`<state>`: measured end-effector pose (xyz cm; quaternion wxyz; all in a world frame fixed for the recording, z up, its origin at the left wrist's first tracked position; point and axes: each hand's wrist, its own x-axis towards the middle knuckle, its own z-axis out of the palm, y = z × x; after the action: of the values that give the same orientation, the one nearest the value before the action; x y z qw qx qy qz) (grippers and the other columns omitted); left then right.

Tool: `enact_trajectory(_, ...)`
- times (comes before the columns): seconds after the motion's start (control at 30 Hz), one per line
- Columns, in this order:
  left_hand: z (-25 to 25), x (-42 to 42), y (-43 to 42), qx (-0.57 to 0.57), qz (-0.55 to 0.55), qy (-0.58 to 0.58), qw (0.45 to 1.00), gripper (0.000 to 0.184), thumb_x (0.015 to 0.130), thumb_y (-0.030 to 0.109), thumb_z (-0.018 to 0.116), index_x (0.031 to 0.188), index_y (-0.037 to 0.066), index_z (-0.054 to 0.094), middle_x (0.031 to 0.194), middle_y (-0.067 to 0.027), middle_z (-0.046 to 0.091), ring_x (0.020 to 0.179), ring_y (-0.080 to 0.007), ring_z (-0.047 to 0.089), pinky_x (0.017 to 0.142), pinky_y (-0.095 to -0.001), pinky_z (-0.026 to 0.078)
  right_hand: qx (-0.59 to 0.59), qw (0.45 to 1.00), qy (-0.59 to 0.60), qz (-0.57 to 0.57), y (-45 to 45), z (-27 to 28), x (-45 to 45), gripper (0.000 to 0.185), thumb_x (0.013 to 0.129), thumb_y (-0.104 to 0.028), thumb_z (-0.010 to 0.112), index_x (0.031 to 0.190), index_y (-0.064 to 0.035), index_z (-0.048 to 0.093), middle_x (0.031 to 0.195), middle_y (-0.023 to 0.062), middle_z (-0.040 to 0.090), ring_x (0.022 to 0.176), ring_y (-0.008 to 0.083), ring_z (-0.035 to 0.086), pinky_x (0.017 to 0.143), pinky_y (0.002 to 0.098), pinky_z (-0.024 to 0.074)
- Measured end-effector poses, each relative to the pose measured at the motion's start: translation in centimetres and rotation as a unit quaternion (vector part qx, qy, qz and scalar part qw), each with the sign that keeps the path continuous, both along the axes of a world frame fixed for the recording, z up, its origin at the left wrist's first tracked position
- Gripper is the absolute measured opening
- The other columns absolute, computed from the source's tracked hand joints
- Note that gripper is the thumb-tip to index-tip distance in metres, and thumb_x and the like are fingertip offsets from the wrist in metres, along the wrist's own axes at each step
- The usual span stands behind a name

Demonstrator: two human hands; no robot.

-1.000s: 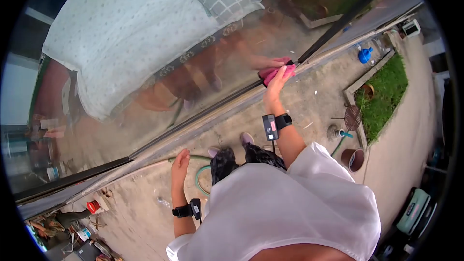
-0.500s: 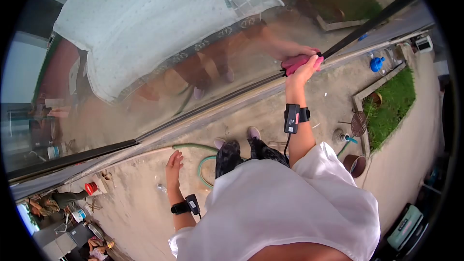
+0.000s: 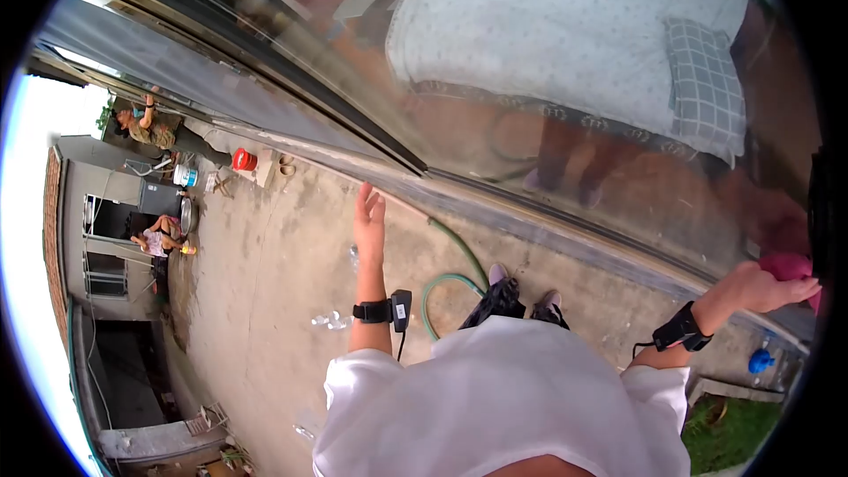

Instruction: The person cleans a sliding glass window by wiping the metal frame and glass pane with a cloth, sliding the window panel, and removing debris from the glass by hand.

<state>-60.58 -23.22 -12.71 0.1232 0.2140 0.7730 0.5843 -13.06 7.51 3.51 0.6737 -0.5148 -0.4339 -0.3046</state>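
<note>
My right hand (image 3: 767,288) is at the far right, wrapped round a pink cloth (image 3: 788,267) against the window glass, next to a dark frame post. Much of the cloth is hidden behind the fingers. Near the lower window frame, my left hand (image 3: 370,216) is raised with its fingers apart and nothing in it. Behind the glass (image 3: 495,146) lie a pale dotted bed cover (image 3: 565,26) and a grey checked pillow (image 3: 707,88). Each wrist wears a black strap with a small device.
A green hose (image 3: 459,243) lies on the concrete by my feet. Plastic bottles (image 3: 331,321) lie left of it. A red bucket (image 3: 244,159) and a white bucket (image 3: 185,176) stand farther off, near one person standing and another sitting. A blue container (image 3: 760,360) is at right.
The view has swung left, bringing the yard and two people into sight. My right hand, with the pink cloth, now appears at the far right edge. My left hand remains empty.
</note>
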Motion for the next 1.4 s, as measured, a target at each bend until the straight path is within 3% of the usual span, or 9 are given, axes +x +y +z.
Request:
enact_trajectory(0.43, 13.2, -2.6, 5.0, 0.005, 0.07, 0.349, 0.934, 0.057, 0.093, 0.017, 0.057, 0.143, 0.006, 0.031, 0.149, -0.0134, 0.029, 0.134, -0.0275, 0.034, 0.103, -0.0391, 0.035, -0.101, 0.838, -0.434, 0.315, -5.8, -12.1, -10.9, 0.031, 0.076, -0.009, 0.069, 0.106, -0.0154, 0.071, 0.124, 0.0093, 0.059, 0.111, 0.0382, 0.054, 0.107, 0.0582, 0.0138)
enact_trajectory(0.67, 16.0, -5.7, 9.0, 0.093, 0.037, 0.528, 0.844, 0.072, 0.091, 0.024, 0.06, 0.146, 0.003, 0.02, 0.153, -0.0213, 0.012, 0.142, -0.0363, 0.013, 0.112, -0.0469, 0.016, -0.005, 0.928, -0.157, 0.337, -0.9, 7.4, -6.9, 0.03, 0.09, -0.006, 0.057, 0.116, 0.0081, 0.056, 0.136, 0.0212, 0.041, 0.066, 0.0191, 0.056, 0.047, 0.0217, 0.0414)
enact_trajectory(0.73, 15.1, -7.2, 10.6, 0.09, 0.012, 0.539, 0.838, 0.071, 0.093, 0.03, 0.056, 0.147, 0.003, 0.019, 0.153, -0.0223, 0.01, 0.141, -0.0398, 0.011, 0.111, -0.0494, 0.015, 0.078, 0.92, -0.278, 0.265, -2.4, 12.4, -11.8, 0.039, 0.098, -0.016, 0.044, 0.134, -0.0007, 0.045, 0.15, 0.0206, 0.024, 0.14, 0.0298, 0.02, 0.112, 0.0431, 0.016)
enact_trajectory(0.77, 14.6, -7.7, 11.1, 0.089, 0.016, 0.573, 0.815, 0.07, 0.094, 0.033, 0.054, 0.147, 0.003, 0.018, 0.153, -0.0224, 0.01, 0.14, -0.0413, 0.011, 0.111, -0.051, 0.015, 0.077, 0.919, -0.28, 0.267, -2.2, 11.2, -12.0, 0.039, 0.098, -0.016, 0.044, 0.134, -0.0007, 0.045, 0.15, 0.0206, 0.024, 0.14, 0.0298, 0.02, 0.112, 0.0431, 0.016)
enact_trajectory(0.87, 13.8, -9.2, 12.1, 0.091, 0.035, 0.619, 0.779, 0.068, 0.096, 0.038, 0.048, 0.146, 0.001, 0.02, 0.153, -0.0232, 0.011, 0.139, -0.0454, 0.013, 0.109, -0.0552, 0.015, 0.056, 0.936, -0.206, 0.278, -3.2, 2.7, -14.8, 0.03, 0.093, -0.008, 0.05, 0.117, 0.0092, 0.053, 0.133, 0.0189, 0.036, 0.056, 0.0183, 0.05, 0.048, 0.0225, 0.0409)
enact_trajectory(0.93, 13.5, -9.7, 12.5, 0.104, 0.055, 0.642, 0.758, 0.066, 0.097, 0.038, 0.046, 0.146, 0.001, 0.022, 0.152, -0.0245, 0.013, 0.138, -0.0456, 0.015, 0.108, -0.0552, 0.017, 0.062, 0.918, -0.268, 0.286, -5.4, -2.9, -18.3, 0.021, 0.086, -0.005, 0.055, 0.101, -0.0035, 0.068, 0.132, 0.012, 0.049, 0.121, 0.0359, 0.042, 0.103, 0.0428, 0.031)
enact_trajectory(1.07, 12.8, -11.0, 13.0, 0.131, 0.065, 0.682, 0.716, 0.063, 0.097, 0.037, 0.043, 0.146, 0.001, 0.024, 0.151, -0.0255, 0.017, 0.138, -0.0467, 0.015, 0.108, -0.0554, 0.017, -0.07, 0.805, -0.504, 0.307, -7.5, -10.6, -17.7, 0.03, 0.075, -0.007, 0.067, 0.1, -0.0212, 0.073, 0.11, -0.0003, 0.063, 0.111, 0.0296, 0.049, 0.11, 0.0517, 0.0094)
enact_trajectory(1.27, 12.3, -12.8, 12.8, 0.108, 0.098, 0.734, 0.663, 0.062, 0.096, 0.034, 0.043, 0.145, 0.0, 0.024, 0.149, -0.0258, 0.022, 0.137, -0.0443, 0.02, 0.11, -0.0499, 0.018, -0.048, 0.821, -0.488, 0.294, -5.9, -4.8, -14.2, 0.022, 0.075, -0.005, 0.073, 0.093, -0.0174, 0.075, 0.114, 0.006, 0.063, 0.1, 0.0275, 0.055, 0.102, 0.0492, 0.0283)
enact_trajectory(1.4, 12.3, -12.4, 13.0, 0.087, 0.107, 0.722, 0.678, 0.062, 0.097, 0.035, 0.038, 0.146, 0.001, 0.02, 0.15, -0.0254, 0.02, 0.138, -0.0446, 0.018, 0.111, -0.0503, 0.015, 0.082, 0.89, -0.216, 0.392, -3.0, -3.3, -13.6, 0.016, 0.081, 0.001, 0.067, 0.097, 0.0045, 0.066, 0.131, 0.019, 0.043, 0.068, 0.021, 0.055, 0.056, 0.0306, 0.0486)
